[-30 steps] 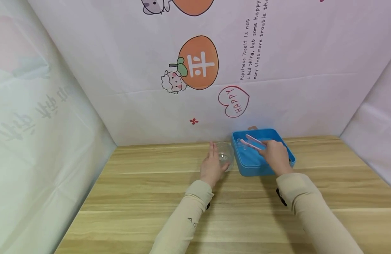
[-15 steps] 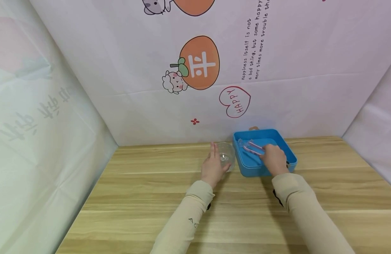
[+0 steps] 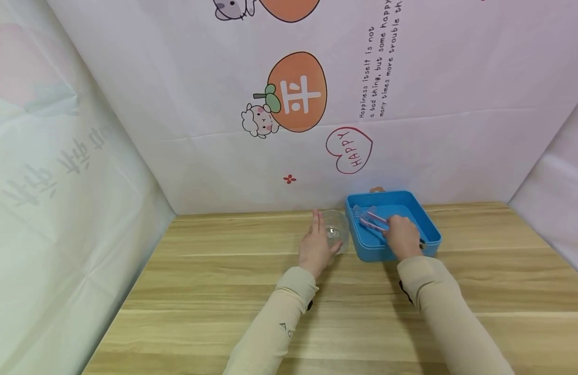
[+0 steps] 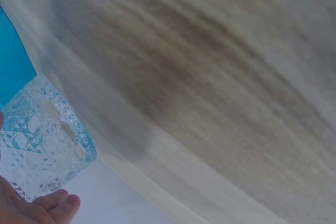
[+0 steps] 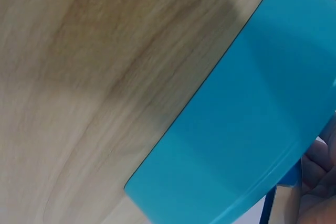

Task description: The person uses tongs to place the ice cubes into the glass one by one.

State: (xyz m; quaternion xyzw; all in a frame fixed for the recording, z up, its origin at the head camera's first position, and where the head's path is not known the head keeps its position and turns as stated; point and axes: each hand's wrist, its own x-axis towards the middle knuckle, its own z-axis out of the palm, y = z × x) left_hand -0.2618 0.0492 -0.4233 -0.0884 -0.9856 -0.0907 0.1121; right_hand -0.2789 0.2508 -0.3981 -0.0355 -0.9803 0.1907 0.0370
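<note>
Clear pieces may slip from the tongs

The right hand (image 3: 402,237) is clamped on the pink tongs (image 3: 374,226), which reach into the blue box (image 3: 378,254). Their tips are a little apart, at the clear pieces (image 3: 363,210) in the far left corner; whether they grip one cannot be told. Smooth pieces could slide out if pinched off-centre, or the tips could push them harder into the corner. The left hand (image 3: 315,250) steadies the glass bowl (image 3: 343,228), thumb and fingers spread apart against its side; an uneven push could tip or slide it.

The box's raised walls could catch the tongs if lifted too low. The bowl stands just beside the left wall, so crossing is short but tight. Behind, the hanging sheet (image 3: 223,177) limits reach; the counter (image 3: 223,291) offers room left, right and towards the person.
</note>
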